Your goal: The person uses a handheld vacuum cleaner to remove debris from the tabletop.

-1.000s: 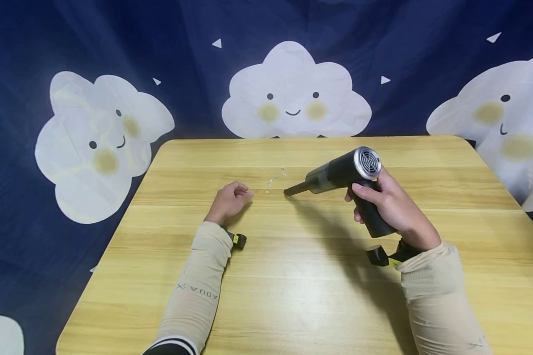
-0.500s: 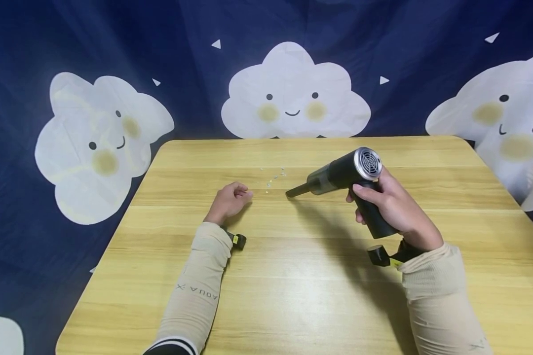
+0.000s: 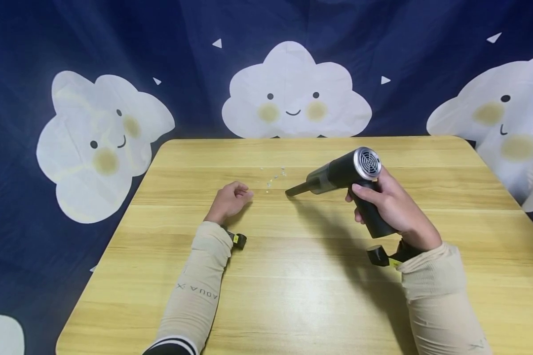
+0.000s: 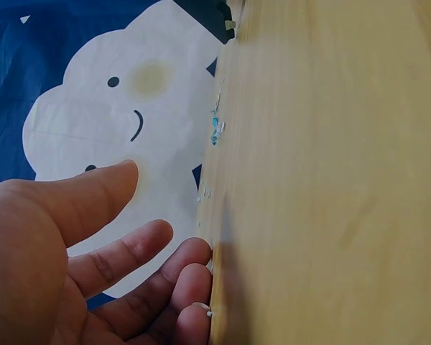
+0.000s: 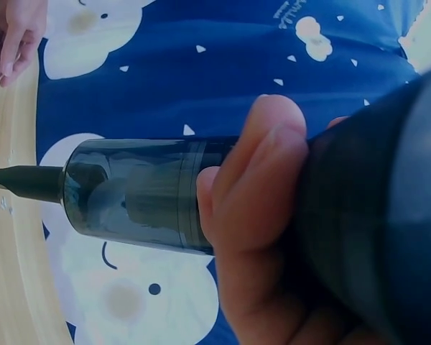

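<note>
My right hand point(image 3: 397, 204) grips the handle of a black handheld vacuum cleaner point(image 3: 344, 170) with a silver vented end. In the right wrist view its clear dust chamber point(image 5: 140, 194) leads to a narrow dark nozzle point(image 5: 29, 181). The nozzle slants down to the left, and its tip is at or just above the wooden table point(image 3: 257, 296). Small pale and bluish scraps point(image 3: 270, 183) lie just left of the tip. Further left, my left hand point(image 3: 228, 201) rests on the table, fingers loosely curled around nothing. In the left wrist view, scraps point(image 4: 215, 129) show beyond the fingertips.
Behind the table hangs a dark blue curtain point(image 3: 191, 74) printed with white clouds. The table's far edge runs close to it. Each wrist carries a small black camera, one by the left sleeve point(image 3: 239, 241) and another by the right sleeve point(image 3: 377, 255).
The vacuum cleaner's nozzle tip has shifted very slightly to the right. My left hand has stayed in place, and the scraps look much the same.
</note>
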{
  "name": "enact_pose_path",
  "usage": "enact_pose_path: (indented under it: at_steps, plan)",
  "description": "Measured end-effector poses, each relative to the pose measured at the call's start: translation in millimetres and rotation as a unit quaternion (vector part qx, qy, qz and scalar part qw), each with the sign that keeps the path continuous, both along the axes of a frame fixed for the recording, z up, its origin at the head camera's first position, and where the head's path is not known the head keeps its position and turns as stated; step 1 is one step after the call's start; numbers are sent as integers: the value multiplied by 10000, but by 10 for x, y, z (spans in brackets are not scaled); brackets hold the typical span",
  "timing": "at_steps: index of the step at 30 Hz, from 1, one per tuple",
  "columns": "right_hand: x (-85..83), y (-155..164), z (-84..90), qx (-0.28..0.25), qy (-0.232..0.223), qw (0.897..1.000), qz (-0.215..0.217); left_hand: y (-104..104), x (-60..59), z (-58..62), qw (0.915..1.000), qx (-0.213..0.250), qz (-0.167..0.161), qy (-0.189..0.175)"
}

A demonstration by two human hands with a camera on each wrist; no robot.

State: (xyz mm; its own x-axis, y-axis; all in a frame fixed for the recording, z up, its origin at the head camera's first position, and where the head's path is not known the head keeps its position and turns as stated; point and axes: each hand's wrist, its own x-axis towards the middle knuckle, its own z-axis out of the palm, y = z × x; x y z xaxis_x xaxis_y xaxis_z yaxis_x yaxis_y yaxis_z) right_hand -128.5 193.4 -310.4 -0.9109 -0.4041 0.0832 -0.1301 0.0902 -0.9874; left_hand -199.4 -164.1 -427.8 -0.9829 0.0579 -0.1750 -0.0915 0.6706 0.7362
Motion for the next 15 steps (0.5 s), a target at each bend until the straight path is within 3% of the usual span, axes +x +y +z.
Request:
enact_pose_path:
  at_steps: [15]
  plan:
    - [-19, -71, -32, -165, -94, 9998, 5, 6, -2, 5, 10000, 15, -10, -5]
